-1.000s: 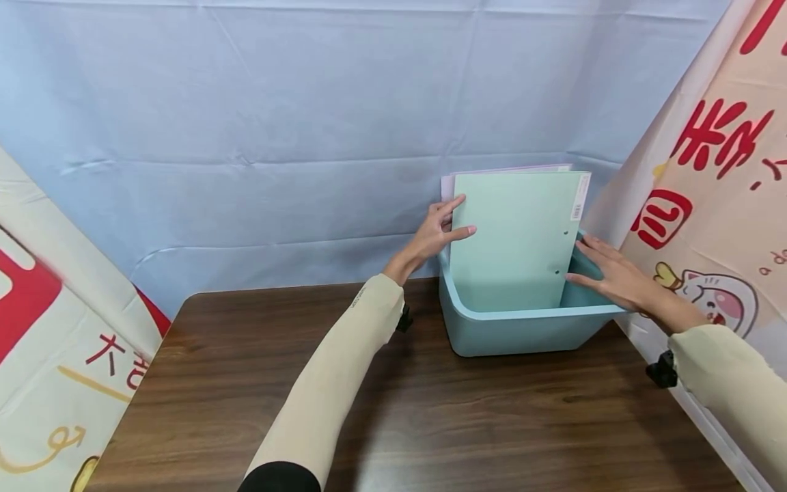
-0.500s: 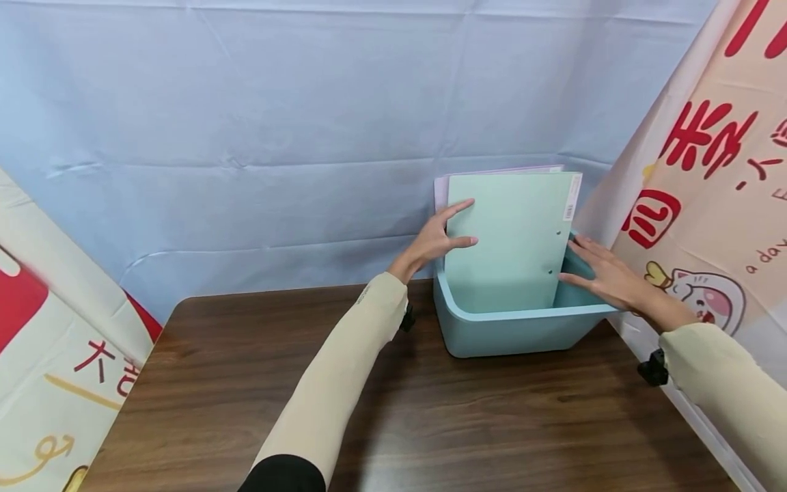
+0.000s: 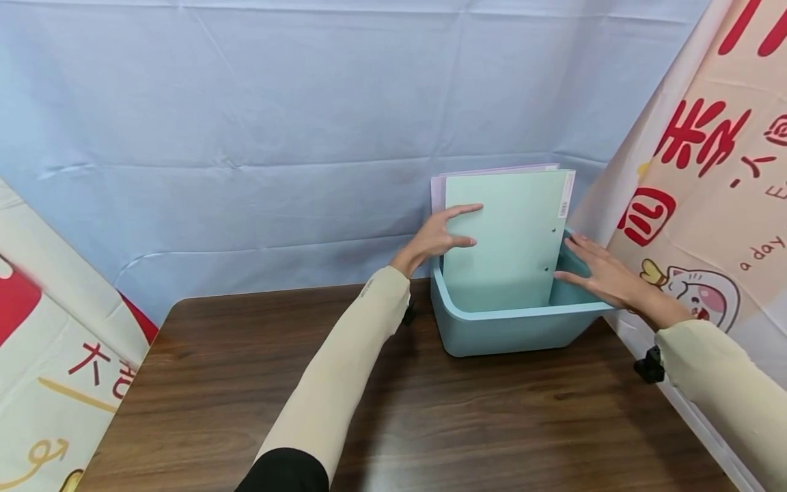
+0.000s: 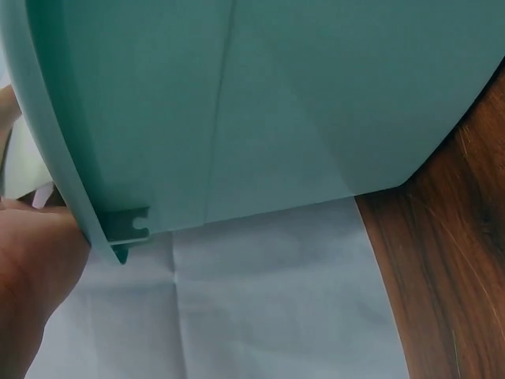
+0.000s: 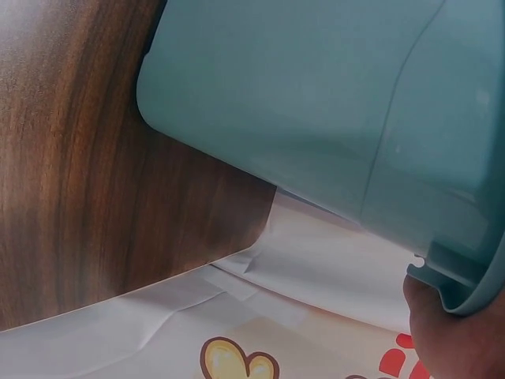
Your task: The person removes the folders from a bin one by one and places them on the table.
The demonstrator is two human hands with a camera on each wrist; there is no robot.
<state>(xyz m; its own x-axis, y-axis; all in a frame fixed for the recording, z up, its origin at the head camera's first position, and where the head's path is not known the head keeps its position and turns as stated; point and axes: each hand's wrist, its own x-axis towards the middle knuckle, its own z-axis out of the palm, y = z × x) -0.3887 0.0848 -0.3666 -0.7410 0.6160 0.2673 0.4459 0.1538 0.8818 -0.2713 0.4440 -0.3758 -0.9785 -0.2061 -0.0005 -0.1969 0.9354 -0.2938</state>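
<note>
My left hand (image 3: 433, 237) and right hand (image 3: 601, 275), apart, fingers extended, flank a standing pale-green rectangular folder (image 3: 504, 239) inside a blue-green plastic tub (image 3: 519, 335).

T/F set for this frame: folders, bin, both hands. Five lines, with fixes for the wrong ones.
1. The green folder stands inside the bin. True.
2. In the head view, the green folder is behind the purple one. False: the purple folder is behind the green one.
3. A white label sits at the green folder's upper right in the head view. True.
4. In the head view, the left hand is at the bin's right end. False: it is at the left end; the right hand is at the right.
5. The bin rests on a wooden table. True.
</note>
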